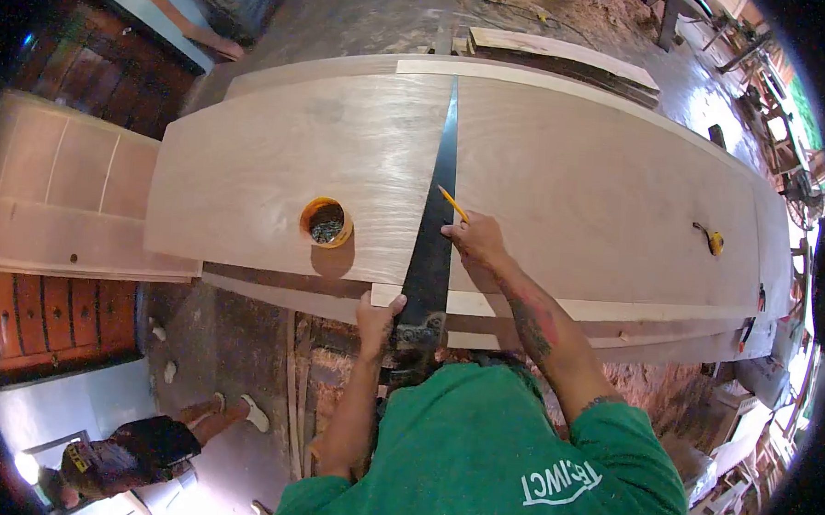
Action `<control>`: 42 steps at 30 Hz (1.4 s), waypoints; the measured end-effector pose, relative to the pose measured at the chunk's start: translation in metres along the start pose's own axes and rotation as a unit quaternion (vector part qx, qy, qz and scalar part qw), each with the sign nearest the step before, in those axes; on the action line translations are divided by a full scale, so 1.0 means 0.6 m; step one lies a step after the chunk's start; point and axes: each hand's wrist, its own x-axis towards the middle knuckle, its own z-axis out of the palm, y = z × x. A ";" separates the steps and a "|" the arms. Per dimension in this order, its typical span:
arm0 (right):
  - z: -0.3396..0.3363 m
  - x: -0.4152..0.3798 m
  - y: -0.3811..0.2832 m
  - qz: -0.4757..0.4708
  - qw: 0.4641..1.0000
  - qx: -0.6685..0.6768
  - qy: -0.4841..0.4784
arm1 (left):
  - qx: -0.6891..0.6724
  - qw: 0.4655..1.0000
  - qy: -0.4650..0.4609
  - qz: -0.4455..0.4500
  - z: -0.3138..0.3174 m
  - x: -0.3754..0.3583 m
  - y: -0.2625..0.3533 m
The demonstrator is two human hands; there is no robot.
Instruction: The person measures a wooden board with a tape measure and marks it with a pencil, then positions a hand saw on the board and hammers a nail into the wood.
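Note:
A handsaw (441, 190) with a dark blade lies flat across a wide plywood panel (599, 192), its narrow tip at the far edge and its handle (423, 334) close to my body. My right hand (478, 239) holds a yellow pencil (452, 203) above the blade, fingers at the blade's right edge. At the panel's near edge, my left hand (377, 320) is closed round the end of a pale wood strip (386, 295), its thumb against the saw's left edge. An orange-yellow tub (326, 223) with small dark pieces inside stands on the panel to the left.
A yellow tape measure (713, 241) lies on the panel's right part. Planks (564, 62) rest beyond the far edge. Wooden panelled doors (55, 325) are at the left. Another person (133, 448) is at lower left. Tools and timber line the right side.

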 end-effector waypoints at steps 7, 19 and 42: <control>0.030 0.006 0.051 -0.128 0.991 0.030 0.034 | -0.025 1.000 0.002 0.014 0.004 -0.008 0.012; -0.006 0.001 -0.008 0.044 0.999 -0.019 -0.020 | 0.059 0.997 0.038 -0.020 0.003 -0.018 0.041; -0.008 -0.002 -0.010 0.012 1.000 -0.026 -0.002 | 0.065 0.994 0.080 -0.030 0.013 -0.039 0.085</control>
